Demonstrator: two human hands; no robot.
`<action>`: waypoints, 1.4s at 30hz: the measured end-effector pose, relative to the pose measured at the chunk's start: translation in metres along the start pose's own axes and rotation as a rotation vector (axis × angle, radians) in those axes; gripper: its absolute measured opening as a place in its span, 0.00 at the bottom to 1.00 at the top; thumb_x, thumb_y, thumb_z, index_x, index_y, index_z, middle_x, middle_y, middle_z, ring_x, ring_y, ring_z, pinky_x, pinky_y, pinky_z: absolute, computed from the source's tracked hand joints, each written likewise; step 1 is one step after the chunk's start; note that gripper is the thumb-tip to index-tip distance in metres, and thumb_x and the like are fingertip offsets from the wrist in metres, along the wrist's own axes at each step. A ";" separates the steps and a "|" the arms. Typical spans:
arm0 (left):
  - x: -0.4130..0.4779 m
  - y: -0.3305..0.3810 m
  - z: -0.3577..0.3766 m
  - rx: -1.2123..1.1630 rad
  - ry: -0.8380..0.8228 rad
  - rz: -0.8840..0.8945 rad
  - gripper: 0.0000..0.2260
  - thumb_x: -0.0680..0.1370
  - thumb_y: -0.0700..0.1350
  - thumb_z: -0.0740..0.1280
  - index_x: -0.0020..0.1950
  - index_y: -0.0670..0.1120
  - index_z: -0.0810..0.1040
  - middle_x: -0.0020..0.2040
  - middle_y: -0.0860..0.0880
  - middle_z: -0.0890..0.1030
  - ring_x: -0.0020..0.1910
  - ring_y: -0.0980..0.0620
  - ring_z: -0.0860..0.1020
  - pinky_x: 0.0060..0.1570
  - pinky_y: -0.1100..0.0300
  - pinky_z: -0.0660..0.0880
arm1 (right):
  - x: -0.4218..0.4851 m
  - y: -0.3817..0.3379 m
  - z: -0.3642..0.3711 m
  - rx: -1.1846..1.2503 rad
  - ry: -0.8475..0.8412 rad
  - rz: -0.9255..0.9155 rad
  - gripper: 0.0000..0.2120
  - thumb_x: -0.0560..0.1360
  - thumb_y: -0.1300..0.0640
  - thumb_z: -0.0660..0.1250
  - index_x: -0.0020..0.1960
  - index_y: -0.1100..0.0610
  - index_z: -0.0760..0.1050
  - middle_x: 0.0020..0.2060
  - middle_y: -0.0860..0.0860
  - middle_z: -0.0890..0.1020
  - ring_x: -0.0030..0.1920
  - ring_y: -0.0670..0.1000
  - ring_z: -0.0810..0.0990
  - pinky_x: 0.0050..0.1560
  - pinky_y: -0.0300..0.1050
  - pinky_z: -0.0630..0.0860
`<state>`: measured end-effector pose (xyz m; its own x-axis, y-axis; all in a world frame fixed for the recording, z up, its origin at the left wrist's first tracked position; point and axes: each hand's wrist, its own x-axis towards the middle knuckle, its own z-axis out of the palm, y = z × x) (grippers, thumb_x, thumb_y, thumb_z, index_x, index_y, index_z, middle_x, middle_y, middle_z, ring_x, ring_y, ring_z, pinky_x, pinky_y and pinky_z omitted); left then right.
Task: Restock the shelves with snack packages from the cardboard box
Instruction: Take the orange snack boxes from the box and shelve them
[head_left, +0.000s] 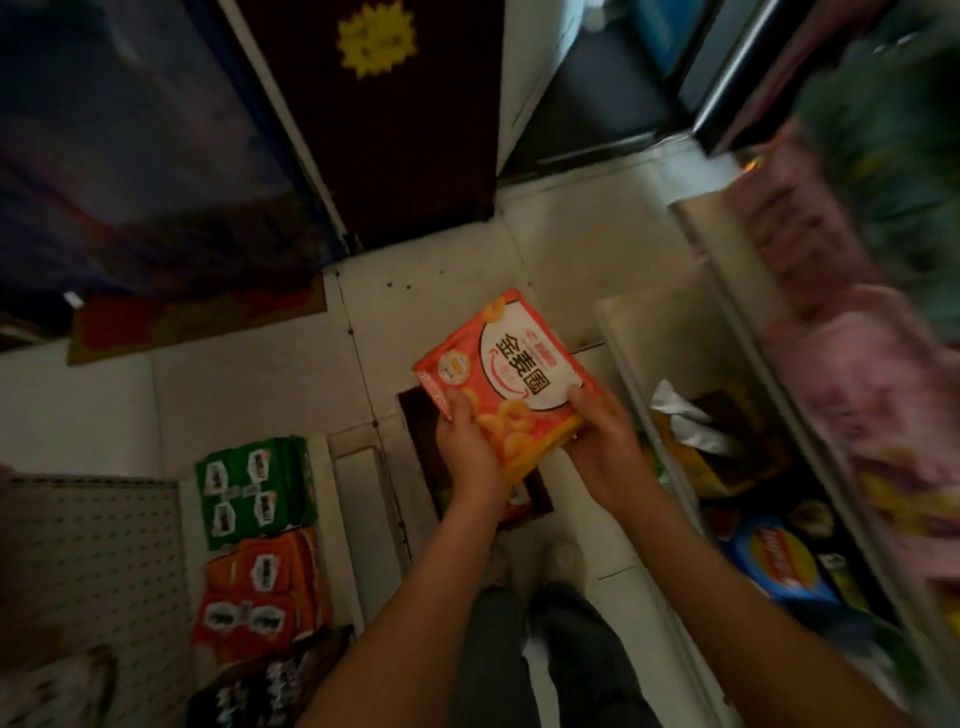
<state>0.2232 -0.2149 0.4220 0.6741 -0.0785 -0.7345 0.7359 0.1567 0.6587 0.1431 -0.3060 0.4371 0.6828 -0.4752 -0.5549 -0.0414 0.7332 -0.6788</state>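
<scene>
Both my hands hold an orange snack package (506, 374) printed with golden rings and a white label, raised over the floor in the middle of the head view. My left hand (467, 441) grips its lower left edge, thumb on the front. My right hand (605, 441) grips its lower right corner. Below the package sits the open cardboard box (423, 447), mostly hidden by my left arm and the package; a bit of orange packaging shows inside. The shelf (691, 364) on my right has pale tiers.
Green packs (254, 488) and orange packs (265, 587) stand on a low shelf at the left, beside a pegboard panel (88, 561). A blue chip bag (779, 561) and pink bags (872, 395) fill the right shelf. A dark mat (395, 130) lies ahead.
</scene>
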 end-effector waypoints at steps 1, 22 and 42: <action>-0.025 0.005 0.008 -0.009 -0.049 -0.006 0.21 0.79 0.59 0.59 0.64 0.46 0.74 0.55 0.46 0.83 0.53 0.46 0.82 0.54 0.46 0.78 | -0.024 -0.016 0.005 0.043 0.010 -0.030 0.15 0.76 0.61 0.61 0.61 0.62 0.74 0.51 0.58 0.84 0.49 0.55 0.84 0.41 0.46 0.81; -0.386 -0.082 0.018 0.690 -0.545 0.971 0.16 0.81 0.57 0.54 0.41 0.53 0.75 0.38 0.54 0.81 0.38 0.55 0.81 0.40 0.51 0.80 | -0.424 -0.126 -0.132 0.174 0.463 -0.629 0.10 0.74 0.57 0.68 0.53 0.61 0.78 0.50 0.60 0.84 0.51 0.59 0.83 0.53 0.60 0.79; -0.608 -0.228 -0.016 0.632 -1.351 1.190 0.14 0.78 0.60 0.54 0.42 0.53 0.72 0.36 0.55 0.79 0.35 0.58 0.78 0.33 0.61 0.74 | -0.704 -0.072 -0.250 0.293 0.986 -0.972 0.12 0.72 0.52 0.68 0.52 0.58 0.77 0.46 0.58 0.85 0.46 0.58 0.85 0.43 0.52 0.81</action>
<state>-0.3554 -0.1868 0.7152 0.1384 -0.8708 0.4717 -0.3770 0.3941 0.8382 -0.5170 -0.1456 0.7567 -0.4361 -0.8922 -0.1170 0.3770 -0.0631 -0.9241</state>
